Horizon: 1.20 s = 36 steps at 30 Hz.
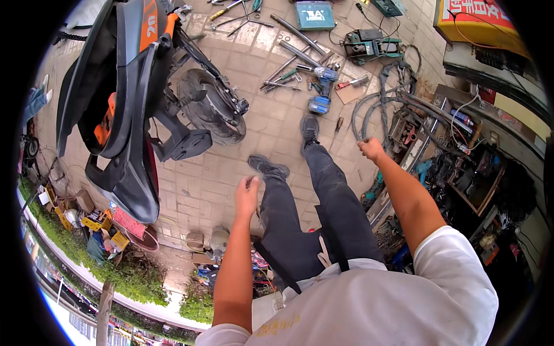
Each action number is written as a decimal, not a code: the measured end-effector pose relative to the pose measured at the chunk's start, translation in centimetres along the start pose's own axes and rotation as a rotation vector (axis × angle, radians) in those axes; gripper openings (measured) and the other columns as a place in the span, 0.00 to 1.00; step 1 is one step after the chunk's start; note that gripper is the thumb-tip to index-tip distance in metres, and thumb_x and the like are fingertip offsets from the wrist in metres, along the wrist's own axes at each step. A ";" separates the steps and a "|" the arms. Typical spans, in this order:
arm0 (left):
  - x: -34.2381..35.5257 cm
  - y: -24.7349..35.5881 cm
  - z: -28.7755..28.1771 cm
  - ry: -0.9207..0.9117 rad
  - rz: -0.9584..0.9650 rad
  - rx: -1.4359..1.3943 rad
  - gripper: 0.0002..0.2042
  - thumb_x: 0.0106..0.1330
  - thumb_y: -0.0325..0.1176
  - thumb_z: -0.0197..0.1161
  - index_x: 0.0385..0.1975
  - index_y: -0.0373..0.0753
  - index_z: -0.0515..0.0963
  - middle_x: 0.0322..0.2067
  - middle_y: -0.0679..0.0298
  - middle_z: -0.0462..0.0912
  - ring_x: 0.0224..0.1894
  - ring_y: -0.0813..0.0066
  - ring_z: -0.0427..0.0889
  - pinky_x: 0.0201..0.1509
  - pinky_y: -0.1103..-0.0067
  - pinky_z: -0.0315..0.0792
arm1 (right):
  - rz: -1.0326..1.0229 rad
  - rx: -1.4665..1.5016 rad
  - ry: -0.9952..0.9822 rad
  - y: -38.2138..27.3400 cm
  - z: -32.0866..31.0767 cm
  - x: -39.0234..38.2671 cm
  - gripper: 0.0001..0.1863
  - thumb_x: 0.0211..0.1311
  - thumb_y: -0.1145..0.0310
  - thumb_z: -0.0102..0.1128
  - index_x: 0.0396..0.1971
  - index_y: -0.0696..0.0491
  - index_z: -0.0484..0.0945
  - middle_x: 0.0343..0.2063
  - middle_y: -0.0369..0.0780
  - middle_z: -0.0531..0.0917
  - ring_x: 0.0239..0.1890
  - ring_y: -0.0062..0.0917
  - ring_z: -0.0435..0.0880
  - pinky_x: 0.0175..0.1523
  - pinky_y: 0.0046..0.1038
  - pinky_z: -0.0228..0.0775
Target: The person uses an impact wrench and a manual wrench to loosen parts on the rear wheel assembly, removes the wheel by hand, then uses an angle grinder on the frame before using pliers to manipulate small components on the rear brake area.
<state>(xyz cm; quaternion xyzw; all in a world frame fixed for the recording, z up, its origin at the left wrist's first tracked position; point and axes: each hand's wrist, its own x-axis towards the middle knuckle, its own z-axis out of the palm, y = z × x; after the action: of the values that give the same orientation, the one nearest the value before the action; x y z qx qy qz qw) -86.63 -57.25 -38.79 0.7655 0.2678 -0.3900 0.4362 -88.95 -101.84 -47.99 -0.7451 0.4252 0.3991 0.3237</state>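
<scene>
My left hand (248, 193) hangs beside my left leg, fingers loosely bent, apart and empty. My right hand (369, 149) is out to the right over the paving, fingers curled; anything inside them is too small to make out. Just beyond it lie a screwdriver (338, 124) and black hoses (384, 86). A blue cordless drill (320, 102) lies ahead of my feet, near a red-handled brush (346, 83), metal bars (301, 53) and several hand tools (280, 81). A black and orange scooter (133, 121) with its rear wheel (210, 109) exposed stands at my left.
A teal case (314, 14) and a teal machine (372, 45) sit at the back. A cluttered shelf (473, 173) runs along my right. Boxes (98, 219), a red basin (144, 242) and plants (144, 277) line the left edge. Another person's leg (37, 98) shows at the far left.
</scene>
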 end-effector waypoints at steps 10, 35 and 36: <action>16.3 -11.8 -1.4 0.463 0.201 -0.212 0.35 0.65 0.44 0.61 0.65 0.32 0.54 0.60 0.47 0.65 0.57 0.59 0.70 0.59 0.71 0.66 | -0.535 -0.489 -0.072 -9.7 12.0 18.8 0.22 0.46 0.54 0.64 0.31 0.60 0.82 0.32 0.52 0.83 0.39 0.43 0.83 0.46 0.37 0.74; 25.9 -5.5 -4.6 0.393 0.646 -0.504 0.35 0.63 0.48 0.60 0.61 0.27 0.61 0.55 0.54 0.72 0.55 0.68 0.73 0.61 0.75 0.63 | -0.831 0.765 -0.394 -15.6 12.3 26.8 0.17 0.50 0.64 0.72 0.34 0.57 0.75 0.23 0.36 0.78 0.21 0.19 0.76 0.27 0.23 0.69; 25.6 -5.1 -4.2 0.414 0.633 -0.499 0.35 0.61 0.49 0.62 0.60 0.27 0.61 0.54 0.53 0.73 0.54 0.68 0.73 0.60 0.75 0.64 | -0.840 0.665 -0.372 -17.5 12.9 26.9 0.16 0.52 0.63 0.72 0.33 0.56 0.75 0.22 0.35 0.78 0.20 0.19 0.75 0.26 0.23 0.67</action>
<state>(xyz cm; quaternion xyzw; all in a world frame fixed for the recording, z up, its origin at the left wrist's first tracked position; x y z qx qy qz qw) -74.78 -49.31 -61.08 0.7430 0.1881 0.0004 0.6423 -68.81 -93.84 -74.98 -0.6253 0.1307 0.2052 0.7415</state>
